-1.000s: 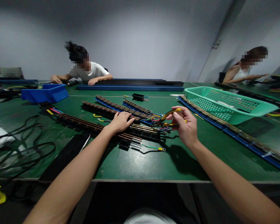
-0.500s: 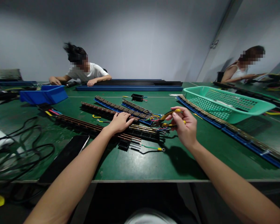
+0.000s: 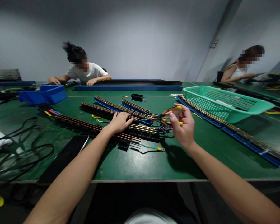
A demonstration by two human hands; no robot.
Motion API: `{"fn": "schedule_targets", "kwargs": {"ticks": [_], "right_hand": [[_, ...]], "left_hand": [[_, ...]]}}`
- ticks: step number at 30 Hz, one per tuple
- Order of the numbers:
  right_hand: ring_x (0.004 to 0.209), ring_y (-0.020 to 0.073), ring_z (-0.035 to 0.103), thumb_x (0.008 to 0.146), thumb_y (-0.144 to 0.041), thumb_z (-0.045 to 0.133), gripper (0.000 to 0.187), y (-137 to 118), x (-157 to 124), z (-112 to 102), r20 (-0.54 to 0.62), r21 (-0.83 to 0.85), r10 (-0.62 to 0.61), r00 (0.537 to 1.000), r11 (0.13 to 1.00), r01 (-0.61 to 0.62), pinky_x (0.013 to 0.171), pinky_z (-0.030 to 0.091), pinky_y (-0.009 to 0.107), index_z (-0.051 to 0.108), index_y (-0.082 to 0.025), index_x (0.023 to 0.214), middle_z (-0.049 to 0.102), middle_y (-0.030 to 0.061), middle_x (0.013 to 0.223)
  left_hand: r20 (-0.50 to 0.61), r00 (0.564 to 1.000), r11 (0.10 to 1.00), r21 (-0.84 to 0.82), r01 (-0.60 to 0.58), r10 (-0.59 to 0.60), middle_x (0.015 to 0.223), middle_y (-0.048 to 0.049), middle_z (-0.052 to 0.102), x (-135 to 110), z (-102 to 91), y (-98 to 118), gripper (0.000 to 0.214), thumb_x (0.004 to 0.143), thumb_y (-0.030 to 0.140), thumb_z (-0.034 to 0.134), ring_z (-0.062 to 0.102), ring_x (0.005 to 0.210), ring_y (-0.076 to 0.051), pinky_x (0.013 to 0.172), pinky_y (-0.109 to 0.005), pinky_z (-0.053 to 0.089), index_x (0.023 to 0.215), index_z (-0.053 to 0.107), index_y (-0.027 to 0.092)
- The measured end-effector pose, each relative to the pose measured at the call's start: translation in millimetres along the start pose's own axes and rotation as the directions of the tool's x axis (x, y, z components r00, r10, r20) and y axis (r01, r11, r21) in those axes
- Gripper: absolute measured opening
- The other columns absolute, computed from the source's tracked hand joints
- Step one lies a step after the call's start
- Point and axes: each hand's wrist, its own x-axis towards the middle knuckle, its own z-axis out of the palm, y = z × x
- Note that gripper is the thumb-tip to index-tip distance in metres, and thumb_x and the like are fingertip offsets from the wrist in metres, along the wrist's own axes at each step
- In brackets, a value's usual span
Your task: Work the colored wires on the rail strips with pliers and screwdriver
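Note:
My left hand (image 3: pixel 119 123) lies with its fingers spread on a black rail strip (image 3: pixel 98 109) lined with copper bars. My right hand (image 3: pixel 184 127) is closed on yellow-handled pliers (image 3: pixel 172 109), whose handles stand apart. The pliers' dark jaws point left, at thin coloured wires by the end of a blue-backed rail strip (image 3: pixel 112 105). Whether the jaws touch a wire is too small to tell. Below my left hand, another black strip with brass bars (image 3: pixel 143 130) ends in loose wires. A green wire with a ring terminal (image 3: pixel 162 149) lies nearer to me.
A green basket (image 3: pixel 226 113) and a long curved blue rail strip (image 3: pixel 224 126) lie on the right. On the left are a blue bin (image 3: pixel 43 95), a black phone (image 3: pixel 67 155) and tangled black cables (image 3: pixel 35 146). Two people sit across the table (image 3: pixel 140 169).
My right hand and the pliers have shifted slightly left, and the jaws now reach farther over the wires at the rail end. My left hand has stayed in place.

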Motion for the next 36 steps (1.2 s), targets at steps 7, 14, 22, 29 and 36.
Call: {"fn": "schedule_targets", "kwargs": {"ticks": [7,14,22,29,36], "right_hand": [[0.06,0.0129,0.066,0.09,-0.034,0.063,0.03,-1.8,1.5,-2.5,-0.041,-0.056,-0.095,0.995,0.994,0.093,0.043,0.048,0.019,0.053,-0.025,0.117,0.069,0.001,0.086],[0.066,0.0143,0.067,0.09,-0.031,0.062,0.03,-2.2,-0.7,-1.0,-0.038,-0.026,-0.122,0.992,0.992,0.121,0.051,0.052,0.022,0.053,-0.024,0.118,0.067,0.0016,0.085],[0.075,0.0161,0.069,0.092,-0.029,0.059,0.029,-2.3,-9.4,2.9,0.032,0.032,-0.169,0.985,0.985,0.168,0.067,0.057,0.029,0.051,-0.024,0.12,0.066,0.0014,0.086],[0.076,0.0159,0.068,0.092,-0.026,0.059,0.032,2.3,-10.2,-0.1,0.078,0.05,-0.194,0.978,0.98,0.191,0.066,0.056,0.028,0.051,-0.025,0.123,0.066,0.0009,0.087],[0.076,0.0157,0.068,0.093,-0.025,0.058,0.031,1.1,-11.1,-0.7,0.063,0.037,-0.231,0.971,0.973,0.229,0.065,0.056,0.028,0.052,-0.024,0.123,0.067,0.0008,0.087]], "left_hand": [[-0.003,1.0,1.0,-0.012,0.005,-0.005,0.134,-0.0116,0.062,-0.4,0.6,0.0,0.041,0.101,0.045,0.039,0.051,0.129,-0.028,0.114,-0.055,0.028,0.126,0.059,0.019],[-0.002,1.0,1.0,-0.008,0.0,0.0,0.134,-0.0118,0.062,-0.1,0.5,-0.5,0.042,0.101,0.045,0.039,0.052,0.128,-0.028,0.114,-0.055,0.028,0.127,0.059,0.019],[-0.004,1.0,1.0,-0.018,0.004,-0.004,0.134,-0.0117,0.062,0.8,1.4,-0.6,0.042,0.1,0.046,0.039,0.052,0.128,-0.028,0.115,-0.056,0.026,0.127,0.059,0.02],[-0.008,1.0,1.0,-0.028,0.005,-0.006,0.133,-0.0118,0.062,-0.4,1.7,-0.2,0.041,0.1,0.045,0.039,0.051,0.129,-0.028,0.114,-0.06,0.025,0.125,0.06,0.02],[-0.008,1.0,1.0,-0.026,0.008,-0.008,0.134,-0.0121,0.062,0.0,1.1,-0.1,0.042,0.1,0.045,0.039,0.051,0.13,-0.028,0.114,-0.058,0.026,0.126,0.06,0.02]]}}
